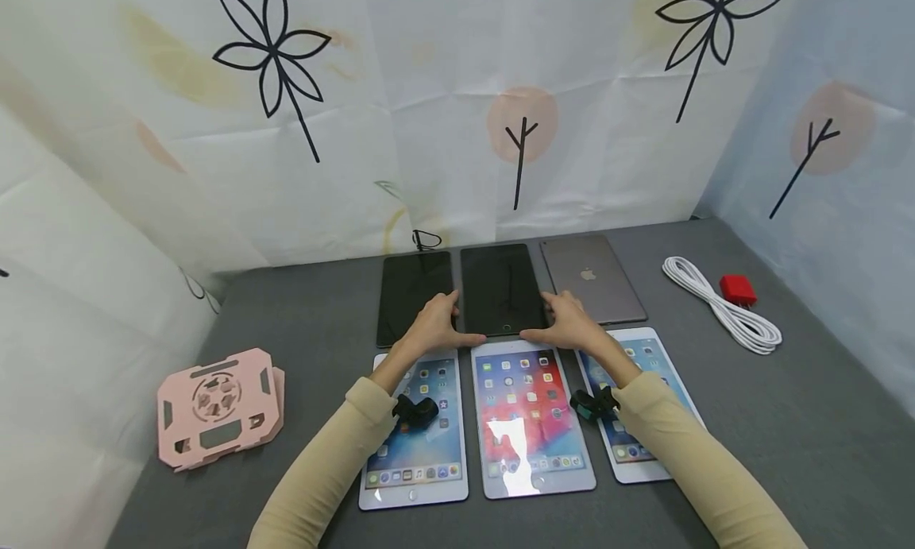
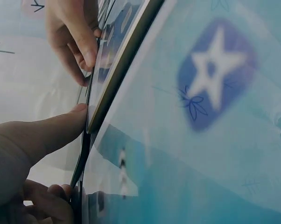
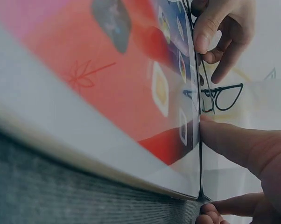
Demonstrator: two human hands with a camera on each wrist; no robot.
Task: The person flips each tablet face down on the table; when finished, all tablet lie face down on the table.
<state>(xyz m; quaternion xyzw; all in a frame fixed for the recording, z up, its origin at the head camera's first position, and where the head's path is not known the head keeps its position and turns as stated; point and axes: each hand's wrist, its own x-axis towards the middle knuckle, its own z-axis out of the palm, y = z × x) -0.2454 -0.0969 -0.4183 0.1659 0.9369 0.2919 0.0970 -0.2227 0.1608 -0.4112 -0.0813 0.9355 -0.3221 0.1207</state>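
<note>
Taking the middle black tablet (image 1: pixel 503 289) as the clock's centre, with 12 pointing away from the person, three white tablets with lit screens lay nearest. The middle white tablet (image 1: pixel 532 422) was at 6 o'clock, a bright glare low on its screen. The left white tablet (image 1: pixel 438 462) was at 7, and the right white tablet (image 1: pixel 658 357) at 4, both partly under the forearms. Well apart at 8 o'clock, a pink case (image 1: pixel 218 414) lay on the grey table (image 1: pixel 314 311).

The left hand (image 1: pixel 434 325) was at 8 o'clock and the right hand (image 1: pixel 568 325) at 4, framing the black tablet's near corners. On each, thumb and fingers were spread wide, the thumb pointing inward along the near edge and the fingers by the side edge. Fingertips seemed to touch it; whether they gripped it, I could not tell.

The tablet lay flat, its dark screen up. Beside it were the left black tablet (image 1: pixel 407 295) at 9 o'clock and a grey tablet (image 1: pixel 593 279), back up, at 3. Farther out at 3 lay a coiled white cable (image 1: pixel 722 304) and a red plug (image 1: pixel 739 289). Beyond, at 12, hung a patterned curtain (image 1: pixel 443 136).
</note>
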